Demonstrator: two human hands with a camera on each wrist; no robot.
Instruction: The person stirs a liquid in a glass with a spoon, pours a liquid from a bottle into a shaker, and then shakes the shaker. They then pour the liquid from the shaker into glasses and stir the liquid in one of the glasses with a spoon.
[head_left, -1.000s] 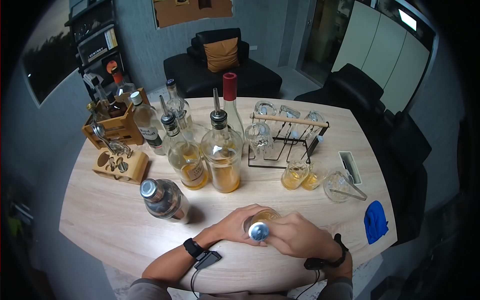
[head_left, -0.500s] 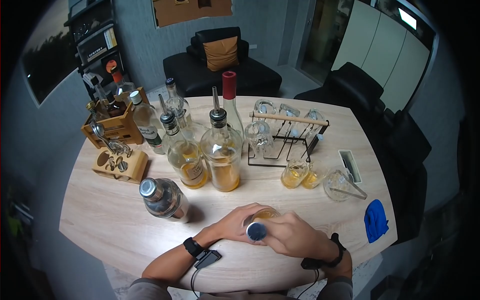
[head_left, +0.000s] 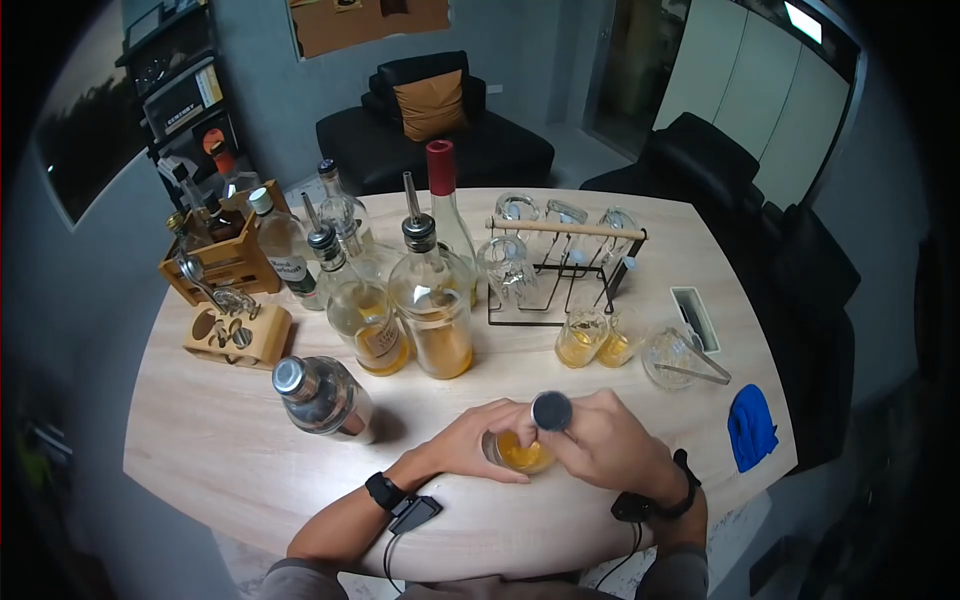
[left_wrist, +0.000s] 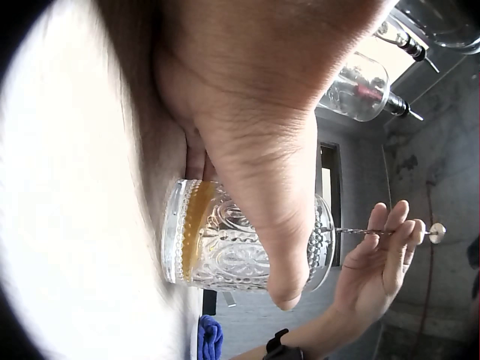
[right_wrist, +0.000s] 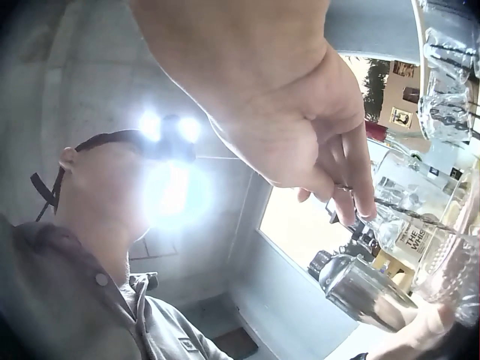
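Observation:
A patterned mixing glass point(left_wrist: 225, 259) with amber liquid in its bottom stands on the table near the front edge. My left hand point(head_left: 470, 442) grips it round the side, thumb across the near wall in the left wrist view. Above the rim my right hand point(head_left: 615, 440) pinches the twisted shaft of a bar spoon point(right_wrist: 409, 214). The spoon's round flat end point(head_left: 551, 411) points up toward the head camera, and its lower part reaches down into the glass. A metal cocktail shaker point(head_left: 325, 400) stands left of the left hand.
Bottles with pour spouts point(head_left: 432, 310) stand beyond the hands. Further right are a rack point(head_left: 565, 230) of hanging glasses, two small glasses point(head_left: 580, 340) of amber liquid, a glass bowl point(head_left: 672, 365) with tongs, and a blue cloth point(head_left: 752, 430). A wooden tool stand point(head_left: 240, 335) and bottle crate point(head_left: 225, 262) are left.
The spoon's top end has swung from the near left of the glass to its far right, the right hand turning with it. My left hand still holds the glass. The head view shifted slightly.

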